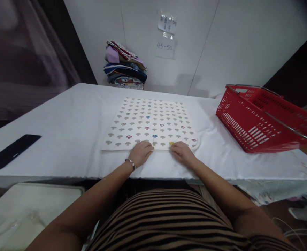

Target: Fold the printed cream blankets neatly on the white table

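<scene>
A cream cloth printed with small mushrooms point(153, 120) lies flat and folded into a rectangle on the white-covered table point(64, 132). My left hand point(140, 152), with a bracelet on its wrist, rests at the cloth's near edge, fingers curled onto the edge. A short way to the right, my right hand point(182, 151) sits on the same edge, its fingers likewise bent down on the fabric. Both hands pinch or press the near hem; I cannot tell whether it is lifted.
A red plastic basket point(263, 118) stands at the table's right. A stack of folded clothes point(124, 68) sits at the back against the white wall, under paper notes. A black phone point(10, 151) lies at the left edge. A white bin point(25, 209) is below left.
</scene>
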Demonstrator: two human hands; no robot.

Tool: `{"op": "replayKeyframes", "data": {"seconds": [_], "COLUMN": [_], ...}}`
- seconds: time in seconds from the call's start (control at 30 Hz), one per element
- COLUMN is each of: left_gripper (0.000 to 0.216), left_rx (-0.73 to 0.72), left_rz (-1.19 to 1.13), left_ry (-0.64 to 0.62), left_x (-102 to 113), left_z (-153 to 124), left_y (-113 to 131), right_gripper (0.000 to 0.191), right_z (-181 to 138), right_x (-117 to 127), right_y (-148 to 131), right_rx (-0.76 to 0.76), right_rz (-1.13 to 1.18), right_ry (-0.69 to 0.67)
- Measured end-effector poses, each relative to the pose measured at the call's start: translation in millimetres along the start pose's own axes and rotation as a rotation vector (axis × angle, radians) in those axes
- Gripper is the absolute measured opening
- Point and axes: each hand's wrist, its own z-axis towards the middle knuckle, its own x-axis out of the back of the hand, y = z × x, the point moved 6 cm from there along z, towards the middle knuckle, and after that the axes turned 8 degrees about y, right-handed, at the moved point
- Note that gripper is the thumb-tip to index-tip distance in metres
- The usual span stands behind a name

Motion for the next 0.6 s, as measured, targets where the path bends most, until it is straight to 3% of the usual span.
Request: {"op": "replayKeyframes", "data": {"seconds": [0.6], "left_gripper": [0.022], "left_rx": [0.04], "left_rz": [0.031], "left_ry": [-0.109], "left_x": [-7], "left_z": [14], "left_y": [-3], "right_gripper": [0.024], "right_z": [12], "right_x": [-9], "right_y": [10], "right_rx": [-0.09], "right_rz": [-0.053], "right_ry": [-0.081]}}
